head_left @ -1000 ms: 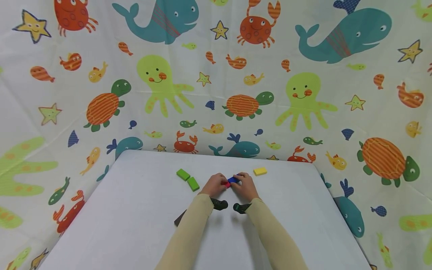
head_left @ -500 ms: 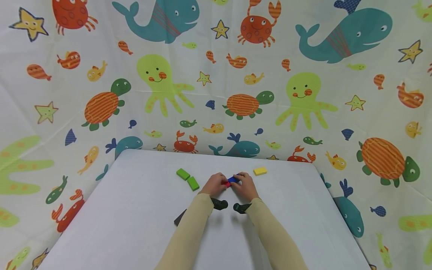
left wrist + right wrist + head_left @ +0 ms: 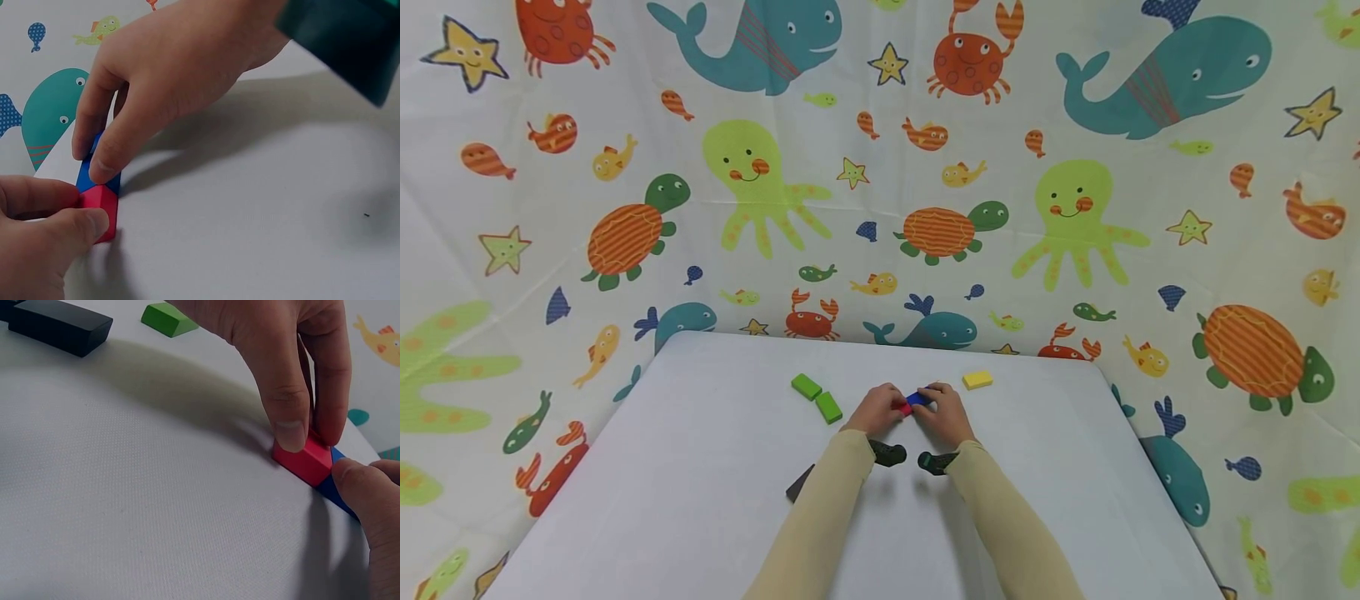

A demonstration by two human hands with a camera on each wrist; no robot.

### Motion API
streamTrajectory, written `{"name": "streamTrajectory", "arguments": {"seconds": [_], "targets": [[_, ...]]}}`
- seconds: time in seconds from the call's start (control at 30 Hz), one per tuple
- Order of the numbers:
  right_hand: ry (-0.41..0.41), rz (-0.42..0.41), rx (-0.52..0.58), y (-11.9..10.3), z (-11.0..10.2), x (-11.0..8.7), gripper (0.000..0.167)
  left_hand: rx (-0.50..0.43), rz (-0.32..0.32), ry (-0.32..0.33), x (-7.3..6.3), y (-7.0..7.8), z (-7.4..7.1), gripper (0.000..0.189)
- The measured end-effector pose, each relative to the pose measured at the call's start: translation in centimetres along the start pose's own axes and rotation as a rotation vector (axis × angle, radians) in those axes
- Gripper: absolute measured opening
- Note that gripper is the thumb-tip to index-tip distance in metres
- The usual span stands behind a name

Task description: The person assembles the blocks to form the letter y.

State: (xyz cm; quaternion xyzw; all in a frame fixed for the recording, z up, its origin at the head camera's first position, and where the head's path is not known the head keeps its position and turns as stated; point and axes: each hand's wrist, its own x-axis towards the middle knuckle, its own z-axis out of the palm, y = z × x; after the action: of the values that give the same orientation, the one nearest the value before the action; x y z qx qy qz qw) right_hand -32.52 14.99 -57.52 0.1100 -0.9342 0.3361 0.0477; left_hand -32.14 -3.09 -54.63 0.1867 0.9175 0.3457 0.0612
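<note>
My left hand (image 3: 877, 412) pinches a small red block (image 3: 100, 209) between thumb and fingers. With thumb and fingers, my right hand (image 3: 948, 417) grips a blue block (image 3: 89, 177). The two blocks meet end to end on the white table, in one line, as both wrist views show. In the right wrist view the red block (image 3: 305, 462) has sloping sides, and my right thumb lies near the joint on the blue block (image 3: 338, 492). Fingers cover part of each block.
Two green blocks (image 3: 807, 387) lie to the left on the white table (image 3: 700, 450), and a yellow block (image 3: 977, 380) sits at the back right. A dark block (image 3: 800, 483) is partly hidden by the left sleeve. A sea-animal cloth (image 3: 880, 167) hangs behind.
</note>
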Motion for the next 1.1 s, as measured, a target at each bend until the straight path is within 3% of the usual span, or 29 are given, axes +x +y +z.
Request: {"name": "streamTrajectory", "arguments": {"seconds": [1.1], "targets": [[-0.013,0.035,-0.017,-0.63,-0.31,-0.13,0.041,0.047,0.007,-0.023,0.48,-0.37,0.39,0.02]]}}
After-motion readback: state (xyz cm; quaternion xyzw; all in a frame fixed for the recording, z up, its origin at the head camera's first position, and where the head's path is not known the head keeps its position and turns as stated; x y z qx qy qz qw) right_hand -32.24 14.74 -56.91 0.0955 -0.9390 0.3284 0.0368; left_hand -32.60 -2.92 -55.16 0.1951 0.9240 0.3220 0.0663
